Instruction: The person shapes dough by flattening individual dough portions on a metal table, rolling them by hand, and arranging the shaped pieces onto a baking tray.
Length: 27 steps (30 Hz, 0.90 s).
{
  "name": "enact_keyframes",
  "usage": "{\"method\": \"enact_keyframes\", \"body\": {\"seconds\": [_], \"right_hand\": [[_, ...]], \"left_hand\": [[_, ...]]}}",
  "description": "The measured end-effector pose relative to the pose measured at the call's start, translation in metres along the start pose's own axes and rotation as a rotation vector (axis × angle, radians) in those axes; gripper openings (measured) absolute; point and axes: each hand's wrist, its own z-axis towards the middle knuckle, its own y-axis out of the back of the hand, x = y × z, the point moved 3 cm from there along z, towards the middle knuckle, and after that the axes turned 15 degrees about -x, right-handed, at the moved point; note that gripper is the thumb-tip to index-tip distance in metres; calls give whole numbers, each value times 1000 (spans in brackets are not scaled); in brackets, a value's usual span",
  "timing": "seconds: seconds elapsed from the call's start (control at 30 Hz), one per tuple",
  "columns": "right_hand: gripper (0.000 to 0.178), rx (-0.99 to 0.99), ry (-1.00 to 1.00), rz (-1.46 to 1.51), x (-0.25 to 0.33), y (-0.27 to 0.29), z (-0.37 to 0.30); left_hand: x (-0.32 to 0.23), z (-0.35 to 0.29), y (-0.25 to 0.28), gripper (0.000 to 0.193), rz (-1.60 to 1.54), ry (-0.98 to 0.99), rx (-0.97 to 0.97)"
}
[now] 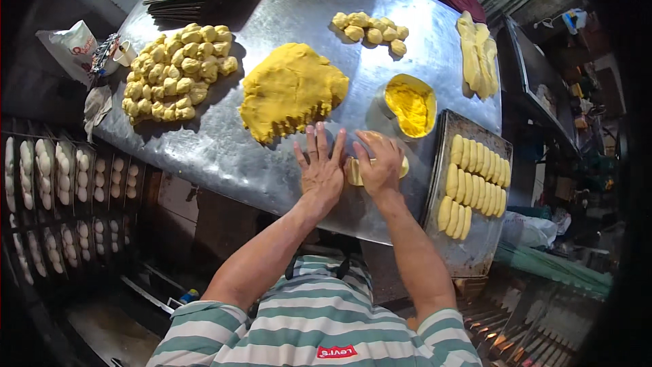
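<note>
My left hand [321, 173] lies flat on the metal table with its fingers spread and holds nothing; it is just left of a pale piece of dough [354, 172]. Over that piece my right hand [382, 166] bends down, fingers together and thumb apart, pressing on it and hiding its middle. Beyond my left hand rests a big yellow mass of dough [292, 88] with a ragged near edge. A metal container [410, 106] with soft yellow filling stands past my right hand.
A baking tray [454, 126] with rows of dough fingers overhangs the right edge. Dough balls are piled [178, 75] at left, and a smaller group [370, 29] sits at the back. Long dough strips [477, 54] lie far right. Stacked trays [193, 0] stand back left; a loaded rack [64, 177] is below.
</note>
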Motion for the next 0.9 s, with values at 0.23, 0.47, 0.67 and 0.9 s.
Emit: {"method": "enact_keyframes", "body": {"seconds": [0.23, 0.47, 0.67, 0.9], "right_hand": [[33, -42, -24, -138, 24, -86, 26], [26, -78, 28, -231, 34, -100, 33], [21, 90, -28, -239, 34, -67, 21], [47, 5, -262, -611, 13, 42, -65]], "left_hand": [[114, -3, 66, 74, -269, 4, 50], [248, 13, 114, 71, -322, 101, -81], [219, 38, 101, 66, -450, -4, -76], [112, 42, 70, 48, -687, -249, 74]]}}
